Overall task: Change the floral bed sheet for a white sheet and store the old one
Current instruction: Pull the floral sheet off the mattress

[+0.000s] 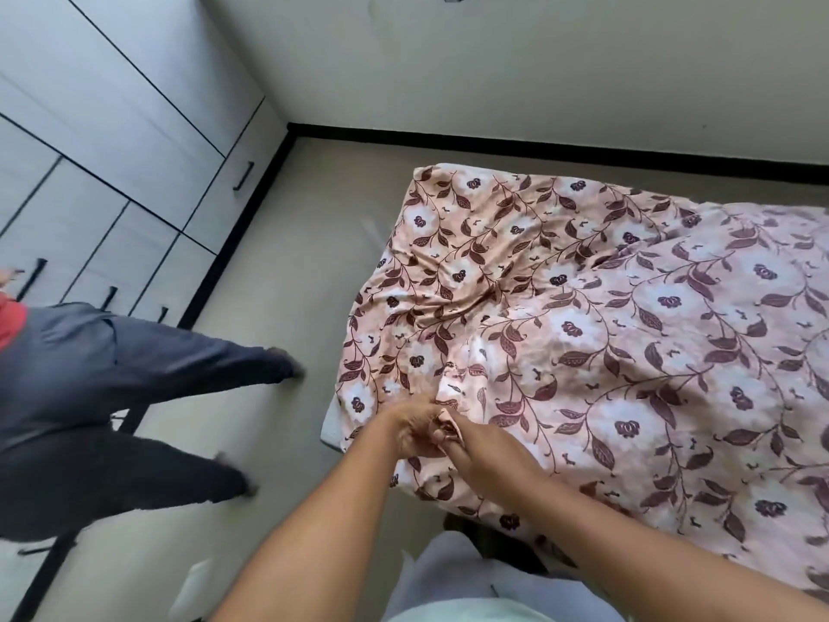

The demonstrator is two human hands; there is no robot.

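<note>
Two grips: left hand (415, 430), right hand (476, 447) pinch floral sheet (628, 329) edge; person (112, 374) on floor (278, 262).

Sheet (605, 334): thin cloth w/ printed floral, soft, slight sheen, creased & rumpled. Mattress (331, 426) corner: pale, finely textured fabric. Wardrobe (112, 141): light grey laminate, faint wood grain, matt. Handles (243, 176): black, look like metal, satin. Floor (278, 262): beige, smooth, low gloss. Wall (493, 60): painted, matt, scuffed in spots. Skirting (538, 149): black, smooth. Trousers (134, 361): dark matt cloth.
</note>
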